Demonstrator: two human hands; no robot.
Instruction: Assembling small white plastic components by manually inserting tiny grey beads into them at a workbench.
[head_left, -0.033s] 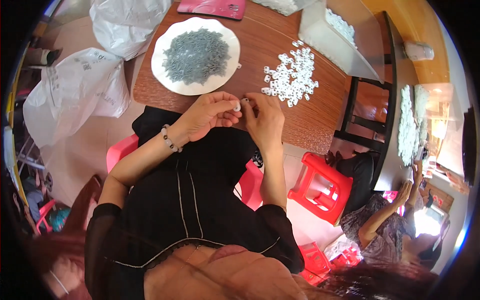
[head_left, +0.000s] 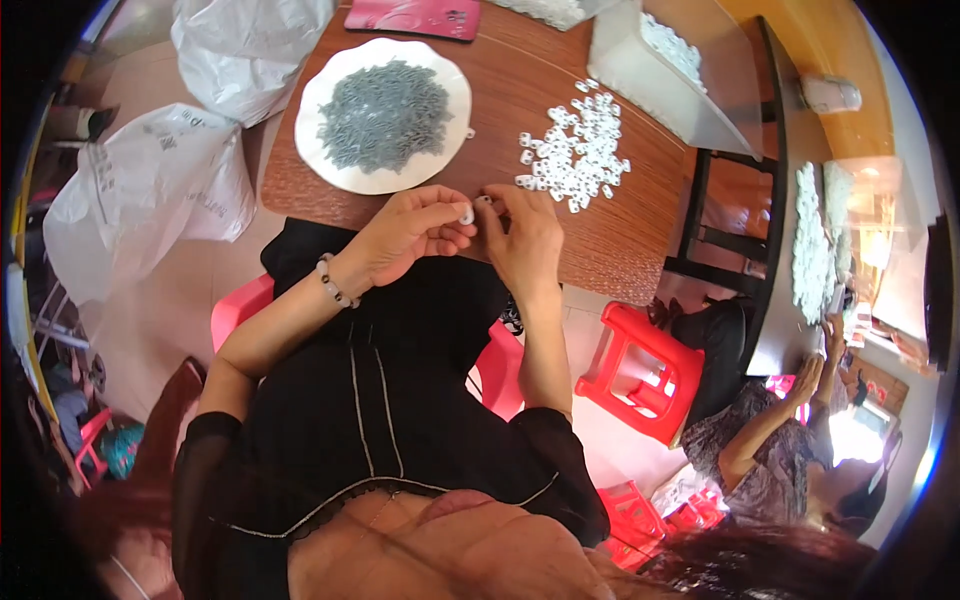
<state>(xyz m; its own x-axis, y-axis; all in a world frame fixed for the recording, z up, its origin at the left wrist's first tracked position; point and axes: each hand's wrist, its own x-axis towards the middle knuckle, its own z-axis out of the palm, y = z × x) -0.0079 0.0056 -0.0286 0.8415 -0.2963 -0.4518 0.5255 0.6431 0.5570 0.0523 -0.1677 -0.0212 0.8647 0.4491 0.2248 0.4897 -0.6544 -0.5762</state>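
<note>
Both hands [head_left: 470, 235] pinch one small white ring [head_left: 466, 214].

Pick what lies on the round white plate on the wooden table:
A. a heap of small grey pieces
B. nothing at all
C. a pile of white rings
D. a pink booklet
A: the white plate carries a heap of small grey pieces, while the white rings lie loose on the table to its right.
</note>
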